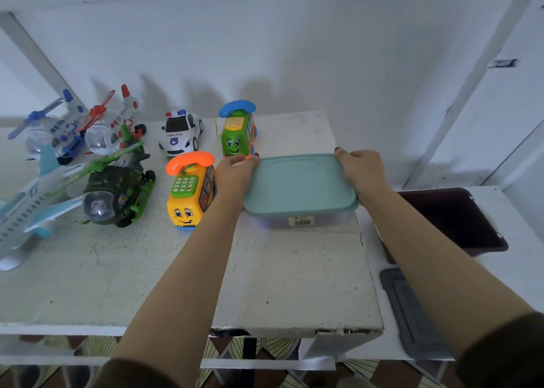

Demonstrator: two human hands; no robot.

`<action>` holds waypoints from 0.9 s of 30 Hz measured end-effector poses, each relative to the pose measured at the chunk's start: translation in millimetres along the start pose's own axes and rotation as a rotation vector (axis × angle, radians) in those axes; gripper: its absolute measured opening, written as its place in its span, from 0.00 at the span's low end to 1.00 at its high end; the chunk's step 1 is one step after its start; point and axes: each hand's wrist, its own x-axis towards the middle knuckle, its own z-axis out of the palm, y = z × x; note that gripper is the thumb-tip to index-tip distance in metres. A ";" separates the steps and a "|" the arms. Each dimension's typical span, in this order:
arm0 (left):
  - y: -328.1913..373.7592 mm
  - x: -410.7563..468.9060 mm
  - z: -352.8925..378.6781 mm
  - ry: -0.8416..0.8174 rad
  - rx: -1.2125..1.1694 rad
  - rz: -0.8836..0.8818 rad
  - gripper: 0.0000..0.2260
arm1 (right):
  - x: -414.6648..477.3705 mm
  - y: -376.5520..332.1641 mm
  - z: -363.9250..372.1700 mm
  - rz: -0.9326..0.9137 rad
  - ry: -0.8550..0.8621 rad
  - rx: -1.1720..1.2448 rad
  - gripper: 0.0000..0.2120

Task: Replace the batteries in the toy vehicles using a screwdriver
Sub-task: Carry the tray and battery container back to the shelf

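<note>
At frame centre I grip the teal-lidded box (297,187) with my left hand (235,168) and right hand (361,166) at its far corners

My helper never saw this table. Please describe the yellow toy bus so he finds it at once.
On the white table, find the box with the pale green lid. The yellow toy bus stands left of it, beside the left hand. Only it has an orange handset; the green bus has a blue one.
</note>
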 end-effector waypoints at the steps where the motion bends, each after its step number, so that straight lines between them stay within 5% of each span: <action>1: 0.0 0.1 0.1 0.005 0.005 -0.002 0.17 | 1.3 0.6 0.4 0.006 -0.002 0.003 0.25; 16: -1.0 -0.6 -3.0 -0.018 -0.147 -0.070 0.14 | -2.4 1.7 1.3 -0.041 0.041 -0.064 0.24; 27: -9.8 -17.0 -9.8 -0.002 0.109 0.104 0.14 | -36.4 12.5 -19.9 -0.189 0.004 -0.258 0.17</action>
